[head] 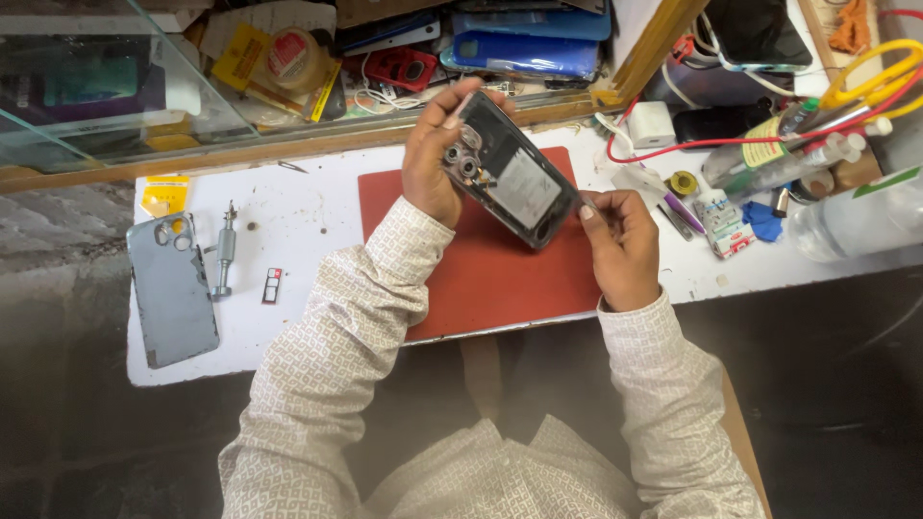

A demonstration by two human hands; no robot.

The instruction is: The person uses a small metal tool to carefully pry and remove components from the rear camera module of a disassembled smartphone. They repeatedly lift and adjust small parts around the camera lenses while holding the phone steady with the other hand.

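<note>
White workbench with red mat, opened phone above it, gripped by left hand and right hand.

Phone above mat, between my hands; back cover, screwdriver far left on table; bottles right.

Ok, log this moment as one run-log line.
left hand: holds opened phone top | right hand: holds its bottom | phone above red mat | back cover on white table
</note>
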